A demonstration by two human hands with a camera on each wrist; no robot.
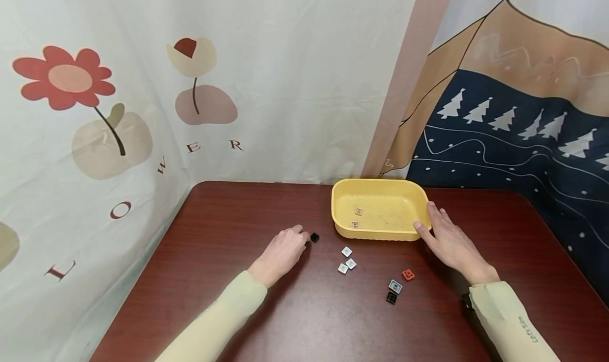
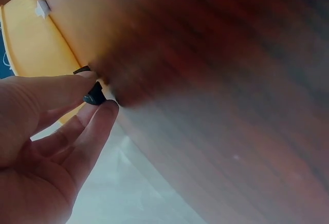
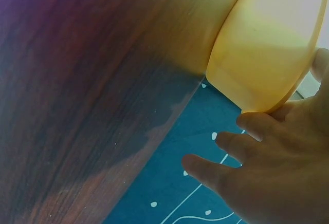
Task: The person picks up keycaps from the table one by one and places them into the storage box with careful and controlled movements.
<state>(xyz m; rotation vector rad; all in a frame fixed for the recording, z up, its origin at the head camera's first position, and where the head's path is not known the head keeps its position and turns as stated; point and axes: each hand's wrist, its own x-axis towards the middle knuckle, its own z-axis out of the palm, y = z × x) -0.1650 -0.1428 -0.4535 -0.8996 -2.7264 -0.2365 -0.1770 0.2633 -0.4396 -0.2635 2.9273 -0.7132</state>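
Note:
My left hand (image 1: 284,252) pinches a small black keycap (image 2: 94,94) between thumb and fingertips, low over the table. Close beyond those fingertips lies another black keycap (image 1: 314,237). On the right side of a yellow plastic basin (image 1: 371,235), my right hand (image 1: 449,243) rests with its fingers spread and fairly straight, the thumb at the rim. Two keycaps lie inside the basin, one further back (image 1: 359,211) and one near its front wall (image 1: 354,224).
Three white keycaps (image 1: 350,263) are grouped in front of the basin. Nearer me and to the right lie a red keycap (image 1: 408,275), a grey-blue keycap (image 1: 395,286) and a black keycap (image 1: 391,298). Printed curtains (image 1: 295,87) hang along the edges of the brown table (image 1: 247,209).

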